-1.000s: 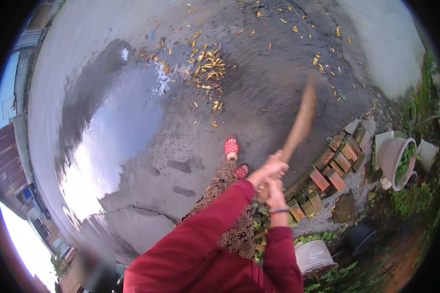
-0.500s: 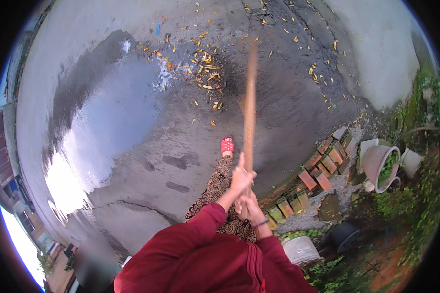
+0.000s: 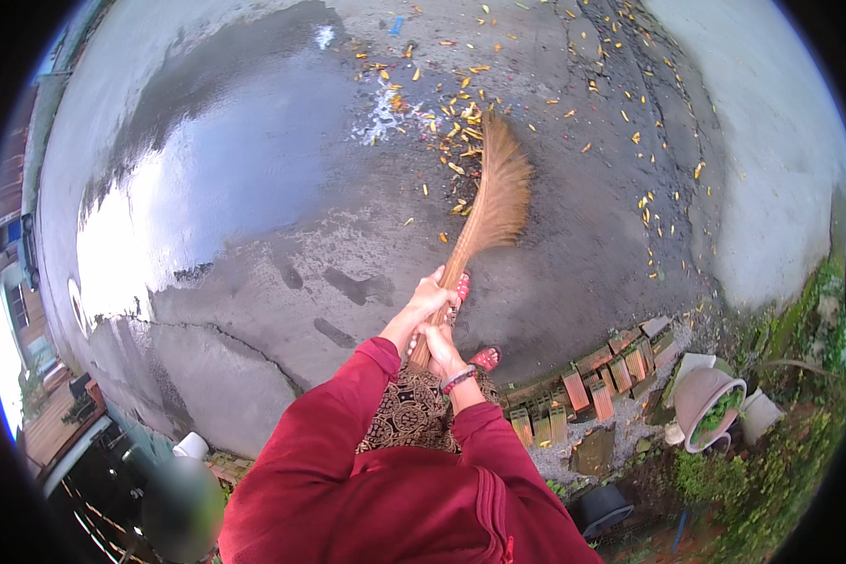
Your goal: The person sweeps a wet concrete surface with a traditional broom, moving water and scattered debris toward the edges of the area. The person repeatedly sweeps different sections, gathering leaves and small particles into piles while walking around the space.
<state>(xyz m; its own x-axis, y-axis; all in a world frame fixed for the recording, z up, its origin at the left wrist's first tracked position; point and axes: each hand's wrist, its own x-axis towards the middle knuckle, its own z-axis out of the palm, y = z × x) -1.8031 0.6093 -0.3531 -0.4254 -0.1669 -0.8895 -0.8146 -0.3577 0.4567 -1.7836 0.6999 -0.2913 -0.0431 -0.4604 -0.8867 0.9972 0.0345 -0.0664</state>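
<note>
Both my hands are wrapped round the handle of a straw broom (image 3: 493,193). My left hand (image 3: 431,299) grips it farther out, toward the bristles. Close behind it, my right hand (image 3: 436,344), with a bracelet at the wrist, holds the handle nearer my body. The fanned tan bristles are spread over the wet ground, bending to the right. Their far tip lies beside a loose heap of yellow leaves (image 3: 465,132). My red sandals (image 3: 486,357) show just beyond my hands, one partly behind the broom handle.
A wide puddle (image 3: 244,160) covers the ground at the left. More yellow leaves lie scattered along a crack (image 3: 644,141) at the right. A row of bricks (image 3: 592,381) edges a planted bed at the lower right, where a plant pot (image 3: 710,409) leans. A small blue scrap (image 3: 397,25) lies far off.
The broom has swung so its bristles now show fully, fanned beside the leaf heap. My hands have shifted left and a second sandal has come into view. Both hands keep their grip.
</note>
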